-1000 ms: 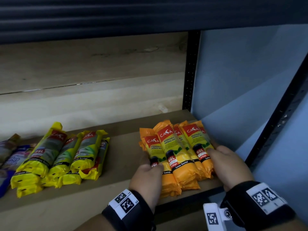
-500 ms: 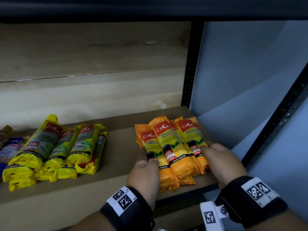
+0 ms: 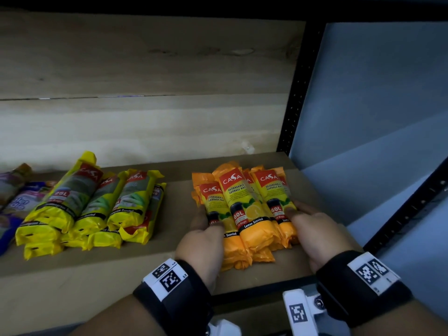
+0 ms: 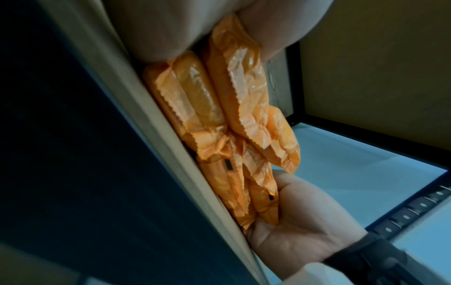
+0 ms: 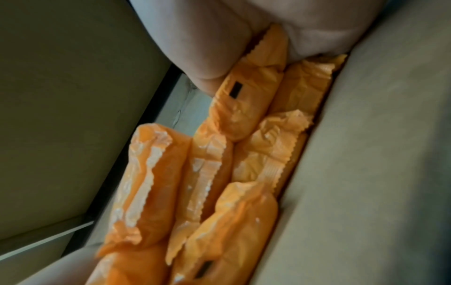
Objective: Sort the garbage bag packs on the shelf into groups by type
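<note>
A bundle of several orange CASA 60L garbage bag packs [image 3: 249,209] lies on the right end of the wooden shelf [image 3: 135,270]. My left hand [image 3: 206,234] grips its left side, thumb over the leftmost pack. My right hand [image 3: 312,226] holds the right side, fingers along the outer pack. In the left wrist view the crimped ends of the orange packs [image 4: 219,108] face me, with the right hand [image 4: 305,221] cupped against them. The right wrist view shows the orange packs [image 5: 244,154] with my thumb [image 5: 207,48] curled over one. A group of yellow 25L packs [image 3: 92,204] lies further left.
Purple and blue packs [image 3: 17,204] lie at the far left edge. A black perforated upright [image 3: 293,105] and a pale blue wall [image 3: 375,93] close the right side. Another black post [image 3: 412,207] stands at the front right. Bare shelf board separates the yellow and orange groups.
Both hands have stayed on the orange bundle, which has slid a little deeper onto the shelf, away from the front edge. The yellow packs have not moved.
</note>
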